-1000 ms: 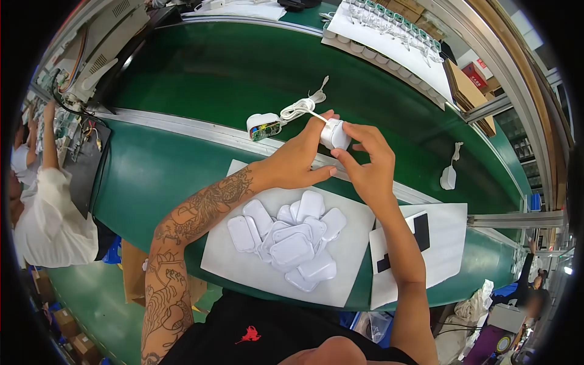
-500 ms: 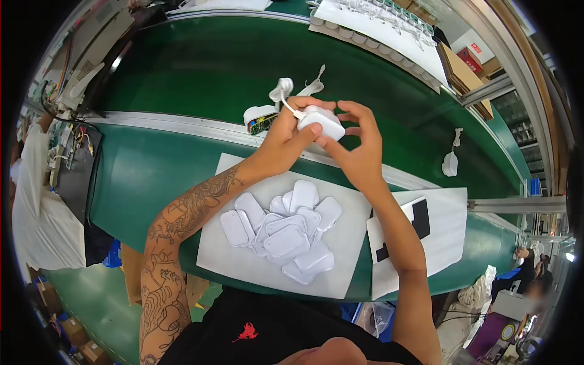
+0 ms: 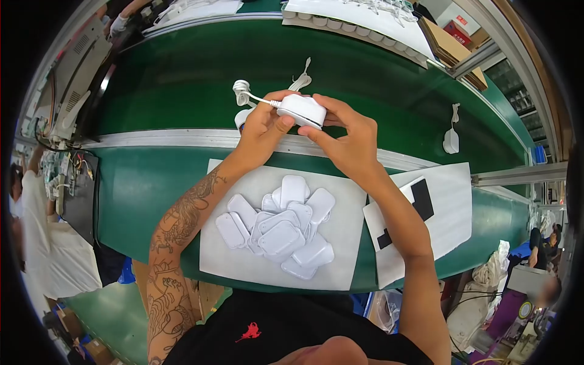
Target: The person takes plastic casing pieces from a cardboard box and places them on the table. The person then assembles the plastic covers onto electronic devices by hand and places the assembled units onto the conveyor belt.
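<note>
A white power adapter (image 3: 302, 109) is held between both hands above the near edge rail of the green belt. A dark seam line runs along its lower edge. My left hand (image 3: 261, 131) is closed on its left side, where the cord leaves the housing. The white coiled cord (image 3: 241, 92) hangs out past that hand. My right hand (image 3: 350, 134) pinches the right end with thumb and fingers. Below them a pile of flat white plastic covers (image 3: 283, 234) lies on a white foam sheet (image 3: 219, 261). Another white housing (image 3: 242, 117) sits behind my left hand, mostly hidden.
On the belt (image 3: 182, 79) lie a white cord bundle (image 3: 301, 80) and another corded adapter (image 3: 451, 141) at right. A white sheet with black pads (image 3: 421, 198) lies right of the pile. Across the belt stands a tray of white parts (image 3: 353, 15). Other people are at the sides.
The adapter has turned in my hands, so its side seam now shows. Both hands have shifted slightly left in view, and the housing behind my left hand is more covered. The camera view has tilted slightly.
</note>
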Demonstrator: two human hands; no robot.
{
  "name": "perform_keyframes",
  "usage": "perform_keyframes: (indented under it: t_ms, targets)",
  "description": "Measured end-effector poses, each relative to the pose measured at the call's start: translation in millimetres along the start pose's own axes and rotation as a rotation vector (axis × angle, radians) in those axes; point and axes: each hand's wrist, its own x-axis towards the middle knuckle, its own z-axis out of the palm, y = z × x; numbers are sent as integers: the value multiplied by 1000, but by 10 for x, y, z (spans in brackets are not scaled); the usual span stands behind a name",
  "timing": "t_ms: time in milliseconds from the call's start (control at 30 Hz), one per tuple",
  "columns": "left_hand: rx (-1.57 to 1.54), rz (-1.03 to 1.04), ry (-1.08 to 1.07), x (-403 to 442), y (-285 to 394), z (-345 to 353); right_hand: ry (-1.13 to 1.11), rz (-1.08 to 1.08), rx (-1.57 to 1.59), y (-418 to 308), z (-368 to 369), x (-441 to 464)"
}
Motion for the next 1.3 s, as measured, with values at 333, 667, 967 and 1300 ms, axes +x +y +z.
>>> perform_keyframes:
  t_ms: [333,667,967,1300]
  targets:
    - [-82,-120,52,20,-29,-66,-17,-57,-33,-30,8,20]
    - [-64,16,127,-33,-7,59,-14,17,122,-24,5,49]
    - [344,35,129,-94,145,65,-183,16,-71,-148,-192,122]
    - [1096,193,55,-2,-115,-88,295,600,314,947,-1076,500]
